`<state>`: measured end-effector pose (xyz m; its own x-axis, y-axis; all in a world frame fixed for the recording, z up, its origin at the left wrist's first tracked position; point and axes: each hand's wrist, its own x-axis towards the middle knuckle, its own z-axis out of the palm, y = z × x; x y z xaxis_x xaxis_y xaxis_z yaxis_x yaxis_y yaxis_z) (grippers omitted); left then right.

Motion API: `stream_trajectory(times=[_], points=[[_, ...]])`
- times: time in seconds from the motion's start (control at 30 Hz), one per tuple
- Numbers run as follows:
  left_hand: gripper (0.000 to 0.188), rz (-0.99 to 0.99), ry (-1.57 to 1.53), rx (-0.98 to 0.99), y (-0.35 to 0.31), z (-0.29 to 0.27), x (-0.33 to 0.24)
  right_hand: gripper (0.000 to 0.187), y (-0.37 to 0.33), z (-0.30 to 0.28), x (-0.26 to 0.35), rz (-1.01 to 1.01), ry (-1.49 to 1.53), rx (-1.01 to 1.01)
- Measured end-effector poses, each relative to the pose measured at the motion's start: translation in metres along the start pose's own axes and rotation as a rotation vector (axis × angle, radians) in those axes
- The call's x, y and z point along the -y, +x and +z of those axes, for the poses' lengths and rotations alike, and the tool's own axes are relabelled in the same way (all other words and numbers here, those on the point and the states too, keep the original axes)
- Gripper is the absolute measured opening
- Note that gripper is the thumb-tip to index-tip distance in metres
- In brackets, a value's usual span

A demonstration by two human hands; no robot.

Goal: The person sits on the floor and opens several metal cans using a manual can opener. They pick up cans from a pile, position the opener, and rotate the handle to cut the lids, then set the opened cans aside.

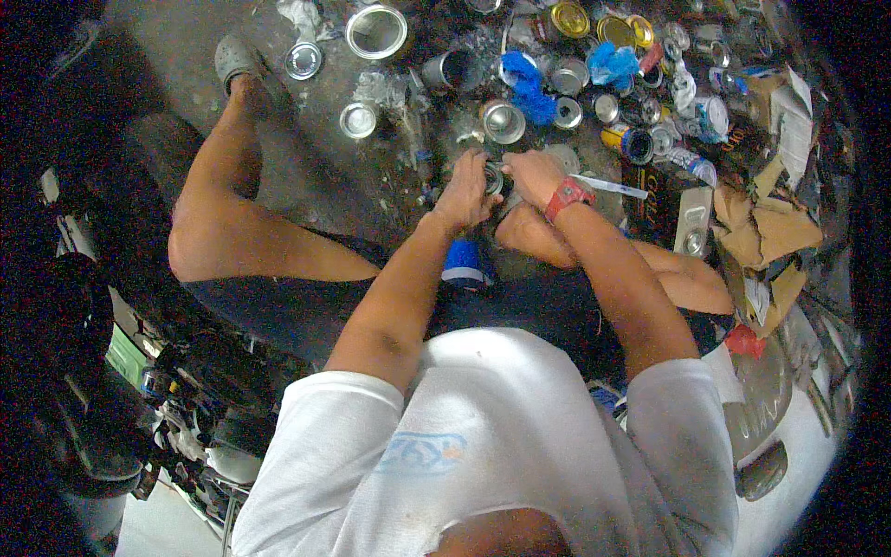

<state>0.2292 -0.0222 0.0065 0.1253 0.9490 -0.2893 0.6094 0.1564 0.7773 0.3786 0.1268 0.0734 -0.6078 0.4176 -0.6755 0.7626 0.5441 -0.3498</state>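
Observation:
A small round metal can (495, 179) sits low between my two hands, in front of my lap. My left hand (460, 197) is curled against its left side. My right hand (536, 176), with a red watch (569, 197) at the wrist, closes at its right rim. The fingertips and most of the can are hidden. An open metal can (502, 122) stands just beyond my hands. Close to the right wrist lies a long whitish strip (609, 187), its kind unclear. A blue cylindrical object with a white band (466, 263) is below my left wrist.
Several tins, jars and drink cans cover the floor ahead and right, with blue crumpled plastic (529, 88) among them. A wide metal can (376, 32) stands far ahead. Torn cardboard (761, 223) lies at right. My bent legs (269, 243) frame the work area.

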Motion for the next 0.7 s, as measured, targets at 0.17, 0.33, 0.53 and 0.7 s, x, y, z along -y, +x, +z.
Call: stream_trajectory(times=[0.17, 0.33, 0.53, 0.7], points=[[0.095, 0.023, 0.005, -0.034, 0.000, 0.001, 0.002, 0.030, -0.016, 0.009, 0.010, 0.054, 0.007, -0.096], [0.097, 0.060, 0.058, -0.085, -0.001, 0.009, 0.016, 0.025, -0.001, -0.006, 0.039, -0.020, -0.199, 0.006], [0.095, -0.037, -0.035, 0.020, 0.007, -0.010, -0.011, 0.028, -0.005, 0.037, -0.031, -0.059, 0.195, -0.095], [0.103, -0.002, -0.009, -0.005, 0.003, 0.000, 0.004, 0.029, -0.009, 0.035, -0.029, -0.052, 0.224, -0.111]])
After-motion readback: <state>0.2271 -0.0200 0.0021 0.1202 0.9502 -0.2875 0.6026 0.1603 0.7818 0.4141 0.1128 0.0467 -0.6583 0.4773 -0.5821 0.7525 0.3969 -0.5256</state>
